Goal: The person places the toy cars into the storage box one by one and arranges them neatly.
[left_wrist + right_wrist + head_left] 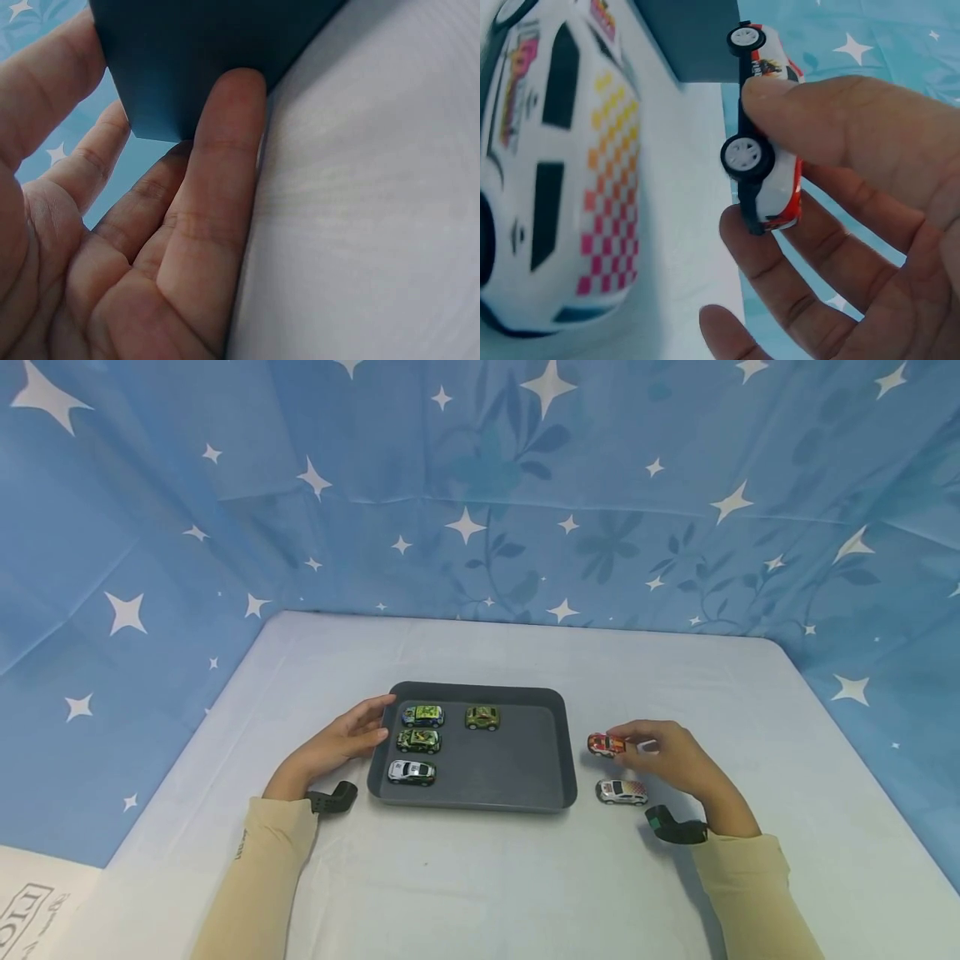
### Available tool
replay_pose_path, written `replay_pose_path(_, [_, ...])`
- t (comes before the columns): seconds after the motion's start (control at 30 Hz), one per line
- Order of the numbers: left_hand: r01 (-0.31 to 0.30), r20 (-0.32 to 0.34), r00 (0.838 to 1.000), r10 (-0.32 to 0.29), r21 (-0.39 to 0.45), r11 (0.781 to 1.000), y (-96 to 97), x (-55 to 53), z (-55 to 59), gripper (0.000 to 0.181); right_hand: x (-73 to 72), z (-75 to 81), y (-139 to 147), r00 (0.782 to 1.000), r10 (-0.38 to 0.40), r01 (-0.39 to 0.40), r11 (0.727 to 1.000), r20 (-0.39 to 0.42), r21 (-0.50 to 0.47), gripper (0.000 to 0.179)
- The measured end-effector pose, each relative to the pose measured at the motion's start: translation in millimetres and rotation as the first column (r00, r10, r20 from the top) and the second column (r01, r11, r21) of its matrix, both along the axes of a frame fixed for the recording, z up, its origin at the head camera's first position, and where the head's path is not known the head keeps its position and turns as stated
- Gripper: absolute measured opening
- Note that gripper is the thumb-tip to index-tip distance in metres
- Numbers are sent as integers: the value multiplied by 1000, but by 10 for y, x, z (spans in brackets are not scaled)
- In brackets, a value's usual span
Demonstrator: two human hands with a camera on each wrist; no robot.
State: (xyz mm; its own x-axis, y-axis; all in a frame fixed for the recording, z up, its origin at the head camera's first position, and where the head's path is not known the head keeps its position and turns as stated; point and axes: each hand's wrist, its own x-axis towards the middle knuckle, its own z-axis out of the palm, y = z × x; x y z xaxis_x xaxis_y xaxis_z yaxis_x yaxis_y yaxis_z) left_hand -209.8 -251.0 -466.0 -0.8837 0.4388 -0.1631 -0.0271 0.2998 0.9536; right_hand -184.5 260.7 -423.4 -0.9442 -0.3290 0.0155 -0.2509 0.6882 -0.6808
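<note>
My left hand rests its fairly straight fingers against the outer left wall of a dark grey tray. In the left wrist view, fingertips touch the tray's side. To the tray's right, my right hand pinches a red and white toy car between thumb and fingers, just above the table. The right wrist view shows this car with its wheels facing left. A white toy car with a checked pattern lies closer to me on the cloth.
Inside the tray, a green-blue car, a camouflage car and a white-black car line the left side. An olive car stands at the back middle. A white cloth covers the table; a starry blue curtain hangs behind.
</note>
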Motion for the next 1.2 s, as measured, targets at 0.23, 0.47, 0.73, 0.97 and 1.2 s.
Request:
replay_pose_path(0.23, [3, -5, 1000, -3, 8, 1000, -4, 2, -30, 70, 26, 55, -40, 998, 26, -28, 999, -52, -39, 28])
replay_pose_path(0.47, [6, -6, 1000, -6, 15, 1000, -4, 3, -45, 70, 33, 80, -90, 995, 48, -55, 995, -85, -78, 27])
replay_pose_path(0.73, [6, -7, 1000, -6, 10, 1000, -4, 8, -50, 70, 36, 105, -172, 990, 92, -106, 987, -107, -125, 28])
replay_pose_path(0.97, [8, -11, 1000, -8, 18, 1000, -8, 12, -25, 69, 10, 91, -276, 985, 122, -139, 980, -123, -141, 28])
replay_pose_path(1.2, [13, -15, 1000, -13, 16, 1000, -3, -14, -30, 69, -17, 84, -399, 980, 143, -164, 973, -137, -162, 28])
